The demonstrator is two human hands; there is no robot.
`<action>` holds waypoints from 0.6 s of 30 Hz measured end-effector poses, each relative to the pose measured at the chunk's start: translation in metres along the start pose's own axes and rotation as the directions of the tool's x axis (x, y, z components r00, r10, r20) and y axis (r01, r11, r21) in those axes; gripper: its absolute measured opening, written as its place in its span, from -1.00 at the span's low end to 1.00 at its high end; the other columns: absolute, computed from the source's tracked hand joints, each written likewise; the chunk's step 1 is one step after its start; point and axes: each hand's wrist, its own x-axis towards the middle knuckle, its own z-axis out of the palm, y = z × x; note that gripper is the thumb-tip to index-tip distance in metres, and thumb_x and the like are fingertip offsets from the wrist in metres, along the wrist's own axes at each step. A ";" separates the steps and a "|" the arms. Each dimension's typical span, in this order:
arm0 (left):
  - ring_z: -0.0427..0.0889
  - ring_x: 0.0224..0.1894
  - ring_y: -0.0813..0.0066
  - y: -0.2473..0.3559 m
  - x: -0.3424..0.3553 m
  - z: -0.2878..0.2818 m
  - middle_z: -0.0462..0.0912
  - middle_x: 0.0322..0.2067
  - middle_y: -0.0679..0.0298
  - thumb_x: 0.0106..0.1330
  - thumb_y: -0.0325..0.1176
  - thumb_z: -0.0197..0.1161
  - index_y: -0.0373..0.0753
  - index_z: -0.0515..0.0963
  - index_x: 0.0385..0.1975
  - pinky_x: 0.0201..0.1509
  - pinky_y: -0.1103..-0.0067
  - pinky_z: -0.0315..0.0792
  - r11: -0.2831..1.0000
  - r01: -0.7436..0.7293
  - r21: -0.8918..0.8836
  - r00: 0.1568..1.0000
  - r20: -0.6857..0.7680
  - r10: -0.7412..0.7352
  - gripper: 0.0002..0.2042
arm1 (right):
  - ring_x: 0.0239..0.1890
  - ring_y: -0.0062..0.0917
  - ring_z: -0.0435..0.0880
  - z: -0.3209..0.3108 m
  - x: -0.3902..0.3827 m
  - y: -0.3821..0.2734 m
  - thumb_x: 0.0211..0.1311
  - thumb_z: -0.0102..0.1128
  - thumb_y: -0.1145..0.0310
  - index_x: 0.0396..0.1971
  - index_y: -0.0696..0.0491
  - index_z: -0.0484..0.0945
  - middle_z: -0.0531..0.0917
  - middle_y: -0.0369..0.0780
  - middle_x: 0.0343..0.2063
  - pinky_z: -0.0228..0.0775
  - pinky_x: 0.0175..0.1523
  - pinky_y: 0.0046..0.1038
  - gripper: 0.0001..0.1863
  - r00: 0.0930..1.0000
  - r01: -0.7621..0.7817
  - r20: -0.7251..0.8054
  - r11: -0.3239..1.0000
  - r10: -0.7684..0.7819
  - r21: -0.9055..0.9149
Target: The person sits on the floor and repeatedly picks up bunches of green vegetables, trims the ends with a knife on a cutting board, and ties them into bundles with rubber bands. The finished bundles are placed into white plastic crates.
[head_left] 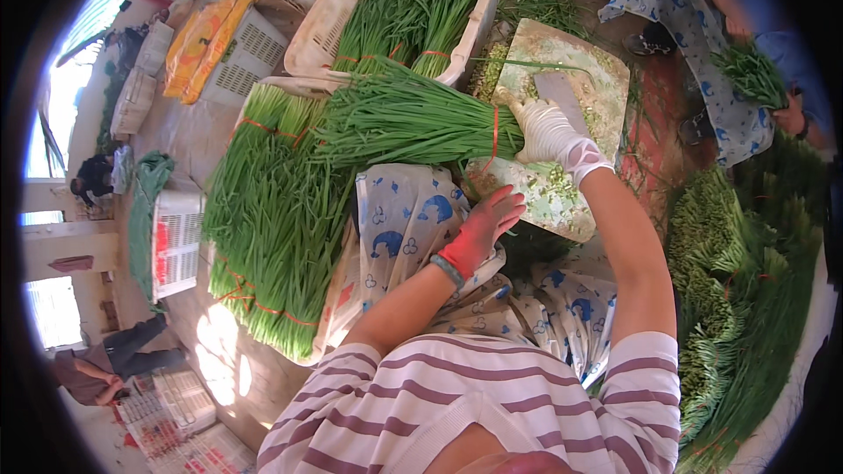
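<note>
A bunch of garlic chives (pixel 421 118), bound by a red band near its cut end, lies sideways with its leaves pointing left over the crates. My right hand (pixel 549 133), in a white glove, closes round the stem end of the bunch. Just beyond it, a cleaver (pixel 560 96) rests with its broad blade on the worn cutting board (pixel 606 66), among green and pale trimmings. My left hand (pixel 485 226), in a red glove, is held below the bunch, open, fingers stretched out and holding nothing. A patterned apron (pixel 399 211) covers my lap.
To the left, a crate holds banded chives (pixel 277 211); a pale crate (pixel 320 44) beyond carries more. Untrimmed chives (pixel 716 298) are heaped at my right. Across from me at right, a person holds a small bunch (pixel 751 75). Stacked white crates (pixel 180 241) stand farther left.
</note>
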 end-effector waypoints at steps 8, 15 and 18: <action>0.31 0.40 0.21 -0.006 0.033 -0.002 0.31 0.36 0.14 0.33 0.10 0.28 -0.21 0.22 0.39 0.49 0.26 0.17 0.363 0.291 -0.885 0.890 0.389 0.236 -0.25 | 0.09 0.06 0.59 -0.002 -0.116 -0.020 -0.24 0.57 -0.17 0.46 0.26 -0.01 0.59 0.23 0.01 0.38 0.25 -0.22 0.36 0.997 -0.014 -0.067 0.905 0.047 0.425; 0.45 0.27 0.26 0.020 0.005 0.030 0.44 0.27 0.17 0.23 0.10 0.39 -0.23 0.33 0.32 0.41 0.29 0.29 0.877 -0.346 -0.333 0.862 0.256 0.438 -0.24 | 0.10 -0.26 0.51 0.042 -0.158 -0.072 -0.21 0.61 0.17 -0.29 -0.02 0.51 0.58 -0.22 -0.04 0.24 0.26 -0.13 -0.50 0.551 0.022 -0.809 0.966 0.202 0.257; 0.46 0.26 0.23 0.023 0.002 0.034 0.44 0.28 0.16 0.23 0.18 0.36 -0.23 0.32 0.31 0.41 0.28 0.30 0.873 -0.447 -0.197 0.854 0.196 0.482 -0.22 | 0.10 -0.32 0.52 0.038 -0.152 -0.088 -0.08 0.48 0.39 -0.34 0.00 0.53 0.61 -0.24 -0.04 0.22 0.31 -0.13 -0.70 0.468 0.008 -0.854 0.966 0.226 0.260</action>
